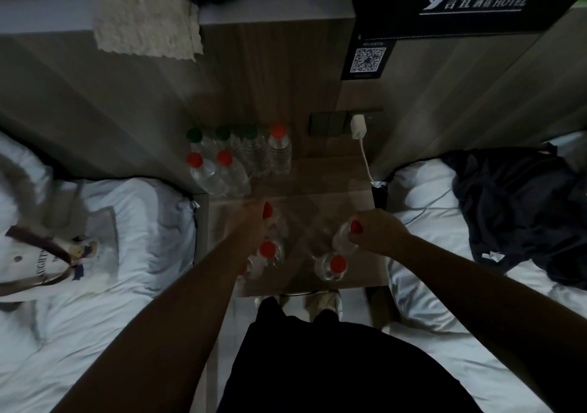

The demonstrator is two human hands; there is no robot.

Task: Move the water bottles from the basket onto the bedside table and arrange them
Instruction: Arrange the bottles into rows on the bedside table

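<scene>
The water bottles are on the desk in two lots. Six stand packed together at 11 o'clock of its top, against the wall. The back row has three green caps and one red, and a red-capped pair stands just in front of its left end.

The rest are scattered near the front edge, all red-capped. A loose bottle stands at 5 o'clock. A second loose bottle is at 7 o'clock, with what looks like another beside it, mostly hidden by the left forearm.

The right hand has its fingers curled round the neck of a held bottle at 4 o'clock, just beyond the 5 o'clock one. I cannot tell whether its base is on the wood. The left hand is at 8 o'clock against a far bottle, whose cap shows at the hand's far edge. The hand is dark and blurred, so I cannot tell whether it is gripping.

No basket is in view. The carrying over looks done or nearly so, and what remains is bringing the front bottles into line with the rows at the back.

A tote bag lies on the left bed at 9 o'clock. Dark clothing lies on the right bed at 3 o'clock. A white charger sits in the wall socket at 1 o'clock.
</scene>
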